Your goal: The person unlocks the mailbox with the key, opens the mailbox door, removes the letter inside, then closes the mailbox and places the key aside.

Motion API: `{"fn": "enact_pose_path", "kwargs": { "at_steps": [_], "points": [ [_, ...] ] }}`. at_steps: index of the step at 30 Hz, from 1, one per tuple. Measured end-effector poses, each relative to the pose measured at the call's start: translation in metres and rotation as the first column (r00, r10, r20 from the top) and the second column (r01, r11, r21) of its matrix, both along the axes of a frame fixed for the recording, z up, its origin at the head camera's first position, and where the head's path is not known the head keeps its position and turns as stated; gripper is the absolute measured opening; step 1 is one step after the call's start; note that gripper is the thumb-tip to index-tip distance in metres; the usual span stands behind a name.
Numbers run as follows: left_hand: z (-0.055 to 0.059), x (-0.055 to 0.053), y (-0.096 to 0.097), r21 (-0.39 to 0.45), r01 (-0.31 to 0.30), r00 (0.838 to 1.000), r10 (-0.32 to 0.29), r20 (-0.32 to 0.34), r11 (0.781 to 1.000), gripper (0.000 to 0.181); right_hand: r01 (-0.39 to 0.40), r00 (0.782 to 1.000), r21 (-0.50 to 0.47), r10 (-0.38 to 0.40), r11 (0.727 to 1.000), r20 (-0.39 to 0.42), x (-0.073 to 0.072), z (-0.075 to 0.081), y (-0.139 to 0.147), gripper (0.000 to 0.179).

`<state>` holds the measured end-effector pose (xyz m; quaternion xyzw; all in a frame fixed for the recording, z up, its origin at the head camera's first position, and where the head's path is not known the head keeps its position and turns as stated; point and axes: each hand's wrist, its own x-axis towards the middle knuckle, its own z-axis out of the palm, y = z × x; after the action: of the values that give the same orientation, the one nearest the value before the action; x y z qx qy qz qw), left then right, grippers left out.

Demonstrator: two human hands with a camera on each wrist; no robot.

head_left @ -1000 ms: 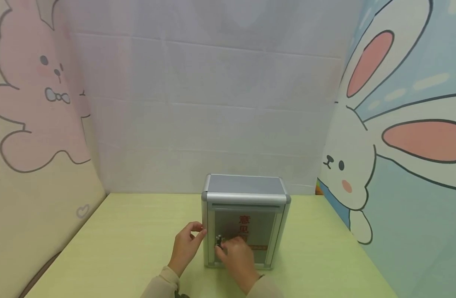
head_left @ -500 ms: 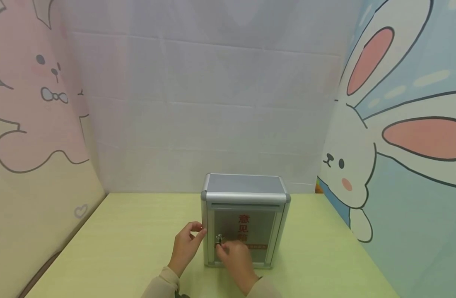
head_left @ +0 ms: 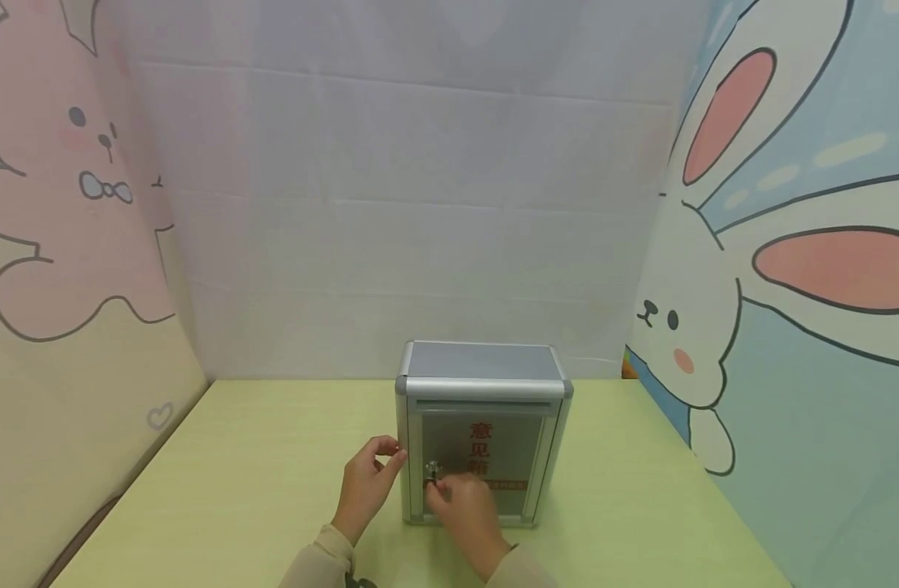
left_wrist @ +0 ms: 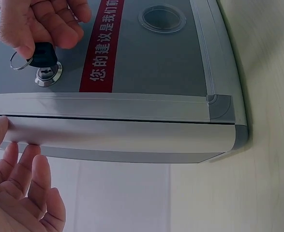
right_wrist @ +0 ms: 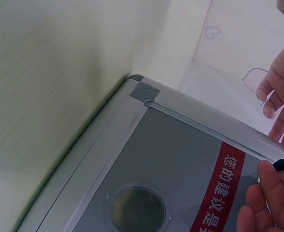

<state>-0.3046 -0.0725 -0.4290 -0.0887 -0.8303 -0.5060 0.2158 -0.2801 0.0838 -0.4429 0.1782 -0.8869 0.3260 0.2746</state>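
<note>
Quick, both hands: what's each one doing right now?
Left hand: open, thumb touching the box edge.
Right hand: pinching the key in the lock.

box point(head_left: 482, 433) on table point(head_left: 258, 474), left hand point(head_left: 366, 484) beside, key point(left_wrist: 43, 52) in lock point(left_wrist: 48, 75)

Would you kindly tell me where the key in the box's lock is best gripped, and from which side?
Probably by its black head, pinched between thumb and forefinger from the front of the box. The key sticks straight out of the lock on the door, so only its flat head and ring stand clear. The right hand pinches it this way, while the left hand steadies the box's left edge.
</note>
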Motion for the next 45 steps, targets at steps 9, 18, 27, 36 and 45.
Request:
{"fn": "enact_pose_path", "kwargs": {
  "at_steps": [9,18,27,36,45],
  "points": [
    [-0.001,0.0,0.0,-0.004,-0.003,1.0,0.003,-0.013,1.0,0.015,-0.015,1.0,-0.008,0.015,1.0,-0.023,0.002,-0.001,0.001,0.014],
    [0.0,0.0,0.002,0.004,-0.017,1.0,0.017,0.003,1.0,0.013,-0.042,0.998,-0.007,0.042,0.999,-0.047,0.004,0.0,0.004,0.013],
    [0.0,0.0,0.002,0.008,-0.029,1.0,0.029,-0.001,1.0,0.013,-0.046,0.997,0.002,0.046,0.999,-0.069,0.01,0.002,0.007,0.013],
    [0.0,0.0,0.002,0.017,-0.037,0.999,0.037,0.013,0.999,0.015,-0.034,0.999,0.024,0.034,0.999,-0.023,0.015,0.006,0.01,0.014],
    [-0.002,0.0,0.002,0.023,-0.033,0.999,0.033,0.019,0.999,0.014,-0.073,0.997,0.021,0.073,0.997,-0.01,0.018,0.009,0.013,0.016]
  ]
}}
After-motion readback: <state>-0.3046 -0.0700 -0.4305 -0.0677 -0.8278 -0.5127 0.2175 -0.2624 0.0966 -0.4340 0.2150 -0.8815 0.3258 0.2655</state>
